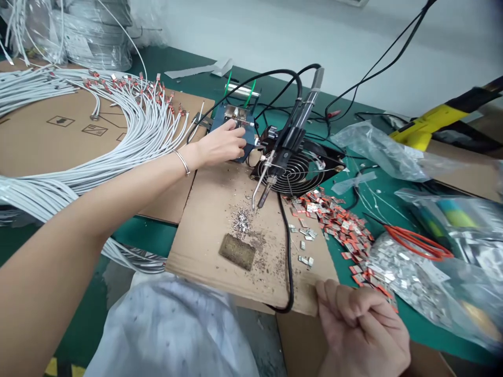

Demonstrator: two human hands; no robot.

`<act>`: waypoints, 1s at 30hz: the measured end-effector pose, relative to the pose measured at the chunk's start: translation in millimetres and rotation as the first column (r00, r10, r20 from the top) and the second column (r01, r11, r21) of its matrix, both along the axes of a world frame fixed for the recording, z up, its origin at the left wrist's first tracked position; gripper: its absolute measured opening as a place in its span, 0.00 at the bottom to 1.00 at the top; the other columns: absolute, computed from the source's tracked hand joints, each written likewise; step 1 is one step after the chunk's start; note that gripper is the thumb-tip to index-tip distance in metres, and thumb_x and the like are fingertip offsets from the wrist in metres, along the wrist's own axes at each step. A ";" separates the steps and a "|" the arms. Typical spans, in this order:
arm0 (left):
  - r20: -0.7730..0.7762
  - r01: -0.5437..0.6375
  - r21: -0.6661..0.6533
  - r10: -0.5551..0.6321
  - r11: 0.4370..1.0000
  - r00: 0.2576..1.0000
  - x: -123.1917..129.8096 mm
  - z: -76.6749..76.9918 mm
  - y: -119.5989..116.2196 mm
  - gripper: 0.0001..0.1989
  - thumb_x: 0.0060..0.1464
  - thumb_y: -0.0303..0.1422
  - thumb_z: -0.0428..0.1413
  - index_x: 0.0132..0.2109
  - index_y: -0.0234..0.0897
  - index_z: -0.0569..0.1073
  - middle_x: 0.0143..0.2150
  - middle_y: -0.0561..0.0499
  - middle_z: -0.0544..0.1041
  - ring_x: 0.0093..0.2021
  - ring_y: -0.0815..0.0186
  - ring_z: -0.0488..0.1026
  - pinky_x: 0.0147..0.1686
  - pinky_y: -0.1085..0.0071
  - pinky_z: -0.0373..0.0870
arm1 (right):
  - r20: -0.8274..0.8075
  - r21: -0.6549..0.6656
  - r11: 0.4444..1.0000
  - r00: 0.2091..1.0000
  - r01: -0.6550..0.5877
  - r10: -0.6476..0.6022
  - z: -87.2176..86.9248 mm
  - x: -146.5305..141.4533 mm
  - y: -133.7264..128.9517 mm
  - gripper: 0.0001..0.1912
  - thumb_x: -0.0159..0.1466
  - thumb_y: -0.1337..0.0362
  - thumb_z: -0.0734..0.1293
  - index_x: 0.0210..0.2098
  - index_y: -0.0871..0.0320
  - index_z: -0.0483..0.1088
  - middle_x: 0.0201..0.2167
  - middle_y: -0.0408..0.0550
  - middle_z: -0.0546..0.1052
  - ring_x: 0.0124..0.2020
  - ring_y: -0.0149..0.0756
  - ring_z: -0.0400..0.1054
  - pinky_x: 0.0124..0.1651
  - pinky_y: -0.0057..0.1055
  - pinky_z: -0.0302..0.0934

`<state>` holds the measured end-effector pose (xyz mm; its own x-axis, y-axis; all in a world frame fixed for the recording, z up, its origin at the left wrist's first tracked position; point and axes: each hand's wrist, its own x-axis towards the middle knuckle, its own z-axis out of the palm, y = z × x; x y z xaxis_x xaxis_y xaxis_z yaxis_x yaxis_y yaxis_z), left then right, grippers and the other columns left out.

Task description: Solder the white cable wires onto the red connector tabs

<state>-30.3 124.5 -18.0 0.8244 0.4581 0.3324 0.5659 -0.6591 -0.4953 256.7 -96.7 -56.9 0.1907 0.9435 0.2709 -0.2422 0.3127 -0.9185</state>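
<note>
My left hand (pixel 225 142) reaches over a blue metal fixture (pixel 232 116). Its fingers are bent and pressed together at the metal parts on top; what sits between the fingertips is hidden. Beside it, a black soldering iron with a thin metal feed tube (pixel 281 152) is mounted tip-down above the cardboard sheet (pixel 204 230). My right hand (pixel 363 324) is closed at the near right corner of this cardboard, thumb against the curled fingers. Anything inside that hand is out of sight. A brown sponge (pixel 237 251) lies under the iron tip, among grey solder crumbs (pixel 242 221).
A black fan (pixel 298 170) stands behind the iron. Red-and-metal connectors (pixel 346 222) are heaped at right, near a plastic bag of metal parts (pixel 408 272) and orange tweezers (pixel 418 243). White cables (pixel 129 141) sweep across the left. A black cord (pixel 288 251) crosses the cardboard.
</note>
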 end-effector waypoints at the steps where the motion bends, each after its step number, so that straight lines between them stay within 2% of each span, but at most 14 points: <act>1: 0.002 -0.005 -0.005 0.005 1.000 1.000 1.1 -0.3 0.2 0.13 0.60 0.23 0.45 0.34 0.35 0.73 0.31 0.48 0.71 0.42 0.59 0.64 0.39 0.60 0.54 | 0.003 0.003 1.000 1.000 0.004 -0.004 0.1 0.0 -0.1 0.07 0.47 0.76 0.61 0.18 0.64 0.57 0.12 0.38 0.52 0.14 0.22 0.50 0.20 0.22 0.49; 10: 0.013 -0.057 -0.044 0.057 0.997 0.998 6.3 2.1 -6.7 0.18 0.62 0.23 0.39 0.33 0.33 0.71 0.34 0.48 0.70 0.44 0.61 0.64 0.42 0.61 0.55 | 0.009 0.022 1.000 1.000 0.011 -0.011 3.0 -6.0 2.3 0.06 0.44 0.76 0.61 0.16 0.64 0.57 0.10 0.38 0.52 0.12 0.22 0.49 0.19 0.21 0.47; 16: 0.137 -0.064 -0.111 0.079 0.992 0.987 9.9 -3.2 -6.6 0.18 0.61 0.25 0.40 0.28 0.32 0.70 0.31 0.48 0.70 0.43 0.61 0.65 0.45 0.60 0.56 | -0.005 0.015 1.000 1.000 0.010 -0.010 1.6 -2.9 0.5 0.06 0.44 0.75 0.61 0.17 0.63 0.57 0.10 0.38 0.52 0.13 0.22 0.49 0.19 0.21 0.47; 21: 0.136 -0.123 -0.076 0.132 0.990 0.982 11.1 -7.3 -4.9 0.20 0.61 0.26 0.39 0.27 0.33 0.70 0.28 0.49 0.70 0.42 0.61 0.65 0.43 0.59 0.57 | 0.006 0.032 0.999 1.000 -0.002 0.002 2.4 -3.3 0.9 0.06 0.44 0.76 0.60 0.17 0.63 0.57 0.11 0.38 0.52 0.13 0.22 0.49 0.19 0.21 0.47; 30: 0.134 -0.115 -0.033 0.119 0.993 0.984 9.9 -8.8 -6.5 0.19 0.61 0.25 0.39 0.28 0.35 0.71 0.29 0.48 0.70 0.40 0.61 0.64 0.39 0.61 0.57 | -0.007 0.032 0.999 1.000 -0.022 0.022 0.6 -0.8 -0.3 0.06 0.46 0.77 0.60 0.18 0.64 0.58 0.11 0.39 0.52 0.14 0.22 0.50 0.20 0.22 0.49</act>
<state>-20.4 118.0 -26.8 0.7126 0.5584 0.4247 0.7008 -0.5954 -0.3930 256.0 -97.1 -56.3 0.1721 0.9385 0.2995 -0.2558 0.3361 -0.9064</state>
